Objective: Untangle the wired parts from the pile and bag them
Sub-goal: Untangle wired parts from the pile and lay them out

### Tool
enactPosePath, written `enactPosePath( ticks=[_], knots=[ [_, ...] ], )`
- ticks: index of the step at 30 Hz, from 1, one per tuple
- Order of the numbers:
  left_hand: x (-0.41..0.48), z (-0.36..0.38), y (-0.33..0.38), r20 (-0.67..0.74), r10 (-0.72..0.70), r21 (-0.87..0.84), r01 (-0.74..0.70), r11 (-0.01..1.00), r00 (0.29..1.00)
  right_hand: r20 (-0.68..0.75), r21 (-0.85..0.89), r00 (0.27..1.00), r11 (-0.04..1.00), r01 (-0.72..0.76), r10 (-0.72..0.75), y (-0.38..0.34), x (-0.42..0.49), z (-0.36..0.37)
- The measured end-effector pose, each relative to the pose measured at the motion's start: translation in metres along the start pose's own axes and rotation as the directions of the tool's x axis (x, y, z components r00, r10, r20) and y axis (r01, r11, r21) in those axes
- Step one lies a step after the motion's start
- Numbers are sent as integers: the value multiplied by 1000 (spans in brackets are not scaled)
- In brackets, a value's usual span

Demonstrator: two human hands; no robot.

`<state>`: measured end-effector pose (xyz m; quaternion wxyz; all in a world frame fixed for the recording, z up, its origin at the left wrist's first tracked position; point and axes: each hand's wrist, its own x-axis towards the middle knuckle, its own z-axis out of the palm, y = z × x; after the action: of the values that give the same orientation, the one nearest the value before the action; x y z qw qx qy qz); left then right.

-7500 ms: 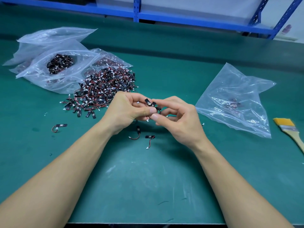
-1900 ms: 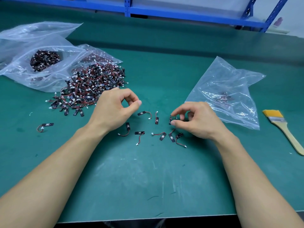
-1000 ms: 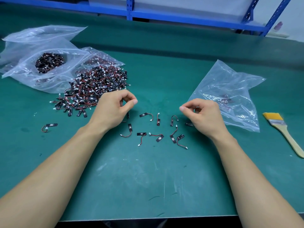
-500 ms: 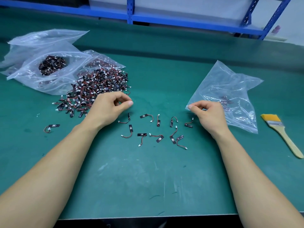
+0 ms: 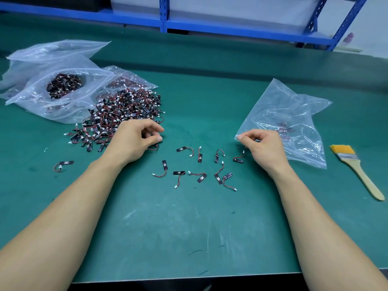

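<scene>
1. Two bare hands are over the green surface (image 5: 189, 227), both near its middle.
2. The left hand (image 5: 134, 139) rests at the near edge of the pile (image 5: 126, 110) of tangled wired parts, which lies in the far left part of the surface. Its fingers are loosely curled, with the thumb tip apart from the forefinger. One part lies just under the thumb.
3. The right hand (image 5: 266, 148) pinches the near left corner of the clear bag (image 5: 294, 114) between thumb and forefinger. The bag lies crumpled towards the right edge, and a few dark parts show through it.
4. About ten loose parts (image 5: 178, 172) lie singly between the hands. Each is a black tab with a red wire and a white plug. Most lie apart, but two near the right hand almost touch.
5. One stray part (image 5: 66, 163) lies alone nearer the left edge.
6. Several filled bags (image 5: 63, 87) sit in the far left corner, touching the pile. One holds a dark clump of parts.
7. A brush (image 5: 357, 166) lies by the right edge, just beside the clear bag, with its bristles pointing away from the person.
8. A blue rack (image 5: 165, 15) stands beyond the far edge.
</scene>
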<state>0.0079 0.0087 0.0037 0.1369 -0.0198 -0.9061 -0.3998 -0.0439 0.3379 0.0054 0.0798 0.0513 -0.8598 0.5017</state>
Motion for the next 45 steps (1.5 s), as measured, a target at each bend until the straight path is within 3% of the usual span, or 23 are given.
enactPosePath(
  ticks=[18, 24, 32, 45],
  knots=[
    [0, 14, 15, -66, 34, 81, -29, 996, 997, 7, 5, 1000, 1000, 1, -1, -2, -1, 0],
    [-4, 7, 16, 34, 19, 19, -19, 1000, 999, 168, 14, 986, 1000, -8, 6, -7, -5, -13],
    [-5, 6, 16, 76, 34, -27, -32, 999, 997, 439, -100, 895, 986, 130, -74, -11, -12, -24],
    [-3, 7, 12, 37, 17, -90, -14, 996, 999, 326, -189, 938, 963, 191, -122, -5, -12, -6]
  ],
)
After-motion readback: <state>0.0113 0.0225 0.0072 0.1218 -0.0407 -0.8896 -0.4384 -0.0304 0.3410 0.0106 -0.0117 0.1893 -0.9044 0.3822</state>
